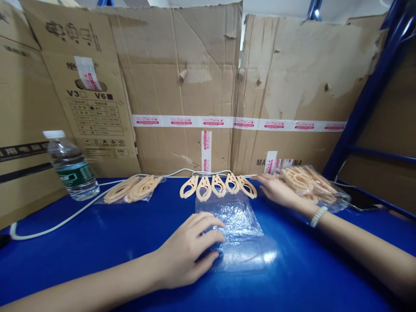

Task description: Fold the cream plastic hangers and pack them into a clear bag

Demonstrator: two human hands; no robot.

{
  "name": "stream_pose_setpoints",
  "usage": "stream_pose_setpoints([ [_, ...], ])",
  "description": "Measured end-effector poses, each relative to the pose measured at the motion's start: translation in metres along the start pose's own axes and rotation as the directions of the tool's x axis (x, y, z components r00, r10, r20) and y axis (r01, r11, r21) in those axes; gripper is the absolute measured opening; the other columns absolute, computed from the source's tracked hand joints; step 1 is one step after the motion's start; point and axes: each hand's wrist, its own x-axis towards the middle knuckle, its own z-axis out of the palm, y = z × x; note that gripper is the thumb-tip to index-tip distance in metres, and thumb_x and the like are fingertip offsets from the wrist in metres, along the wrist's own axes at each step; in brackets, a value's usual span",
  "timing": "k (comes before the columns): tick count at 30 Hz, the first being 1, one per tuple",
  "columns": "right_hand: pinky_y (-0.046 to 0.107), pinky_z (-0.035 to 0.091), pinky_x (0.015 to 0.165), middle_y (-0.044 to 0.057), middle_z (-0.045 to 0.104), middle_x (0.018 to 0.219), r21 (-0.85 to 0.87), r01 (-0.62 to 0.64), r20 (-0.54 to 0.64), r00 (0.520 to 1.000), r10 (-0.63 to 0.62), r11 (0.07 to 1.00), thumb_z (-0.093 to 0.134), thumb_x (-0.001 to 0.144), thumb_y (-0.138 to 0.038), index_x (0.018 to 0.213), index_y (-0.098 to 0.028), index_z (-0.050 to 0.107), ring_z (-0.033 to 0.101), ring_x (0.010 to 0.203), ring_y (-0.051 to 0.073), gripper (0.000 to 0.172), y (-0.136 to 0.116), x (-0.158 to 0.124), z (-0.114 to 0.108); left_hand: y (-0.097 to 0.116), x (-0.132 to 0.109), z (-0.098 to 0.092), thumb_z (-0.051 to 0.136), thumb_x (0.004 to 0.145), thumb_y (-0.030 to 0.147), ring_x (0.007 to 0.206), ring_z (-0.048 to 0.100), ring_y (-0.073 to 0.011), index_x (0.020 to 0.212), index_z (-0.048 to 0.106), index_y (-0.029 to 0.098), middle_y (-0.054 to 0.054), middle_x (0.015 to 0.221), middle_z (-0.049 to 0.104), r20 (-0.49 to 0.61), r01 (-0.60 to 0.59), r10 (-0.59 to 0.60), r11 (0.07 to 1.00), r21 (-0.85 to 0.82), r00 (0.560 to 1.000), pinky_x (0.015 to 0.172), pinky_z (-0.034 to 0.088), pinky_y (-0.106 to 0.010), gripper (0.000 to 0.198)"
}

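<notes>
Clear plastic, an empty flat bag (238, 225), lay crinkled on the blue tabletop (97, 242) near the middle of the head view, and the left hand (188, 253) rested on its near left edge. Its fingers (208, 222) were loosely curled and slightly spread, the tips pressing on the film, with the thumb low beside the bag's edge; whether the film was actually pinched could not be told. Just beyond the bag's far edge, a row of five beige plastic loop pieces (218, 185) lay side by side. The right hand (276, 189), a beaded bracelet (317, 216) on its wrist, lay flat with fingers stretched out and close together, the tips touching the rightmost piece of the row. Behind that hand sat a filled bag of the same pieces (312, 184). Another packed bag (134, 189) lay to the left, near a water bottle (70, 167) and a white cable (58, 223). Worn cardboard boxes (182, 86) walled the back.
</notes>
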Motion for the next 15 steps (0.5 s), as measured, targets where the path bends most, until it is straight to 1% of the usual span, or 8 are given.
stream_pose_setpoints([
  [2,0.049,0.041,0.105,0.014,0.061,0.132,-0.059,0.067,0.100,0.993,-0.061,0.996,0.047,0.078,-0.002,0.130,-0.019,0.059,0.053,0.124,0.029,0.056,0.006,0.013,0.001,-0.001,-0.001,0.001,0.054,0.088,0.009,0.120,0.048,-0.0261,0.114,0.057,0.020,-0.010,0.128,0.057,0.038,-0.043,0.042,0.999,0.021,0.998,0.102,0.041,-0.045,0.028],
  [5,0.045,0.040,0.108,0.010,0.047,0.150,-0.102,0.139,0.231,0.966,-0.113,0.985,0.050,0.075,0.001,0.138,-0.023,0.052,0.045,0.134,0.027,0.067,0.010,0.033,0.004,-0.001,-0.001,0.000,0.053,0.089,0.011,0.124,0.046,-0.0267,0.120,0.057,0.020,-0.011,0.133,0.054,0.061,-0.061,0.059,0.998,0.028,0.996,0.105,0.041,-0.045,0.032],
  [6,0.043,0.039,0.109,0.009,0.043,0.152,-0.109,0.154,0.266,0.956,-0.121,0.982,0.051,0.075,0.002,0.139,-0.022,0.051,0.043,0.137,0.027,0.069,0.010,0.038,0.004,-0.001,0.000,-0.001,0.053,0.089,0.011,0.125,0.046,-0.0271,0.120,0.058,0.020,-0.012,0.134,0.054,0.067,-0.060,0.058,0.998,0.030,0.996,0.105,0.041,-0.045,0.032],
  [8,0.041,0.038,0.110,0.011,0.041,0.153,-0.119,0.169,0.319,0.940,-0.123,0.978,0.053,0.073,0.003,0.140,-0.020,0.051,0.042,0.138,0.027,0.070,0.010,0.044,0.003,0.000,0.001,-0.004,0.053,0.089,0.012,0.125,0.046,-0.0279,0.119,0.059,0.020,-0.013,0.134,0.054,0.082,-0.062,0.059,0.997,0.036,0.995,0.105,0.042,-0.046,0.032],
  [12,0.042,0.043,0.105,0.013,0.044,0.151,-0.155,0.128,0.371,0.926,-0.062,0.980,0.058,0.067,0.004,0.137,-0.021,0.054,0.047,0.134,0.032,0.075,0.013,0.044,-0.006,0.001,0.001,-0.004,0.053,0.089,0.012,0.126,0.046,-0.0286,0.117,0.060,0.019,-0.013,0.134,0.055,0.091,-0.081,0.076,0.996,0.043,0.993,0.105,0.042,-0.047,0.031],
  [15,0.040,0.044,0.104,0.011,0.044,0.151,-0.154,0.100,0.359,0.933,-0.038,0.983,0.060,0.064,0.005,0.138,-0.023,0.053,0.046,0.134,0.032,0.079,0.010,0.041,-0.013,-0.001,-0.001,-0.001,0.052,0.088,0.010,0.126,0.046,-0.0285,0.116,0.060,0.020,-0.013,0.134,0.055,0.081,-0.088,0.085,0.996,0.029,0.993,0.105,0.042,-0.047,0.031],
])
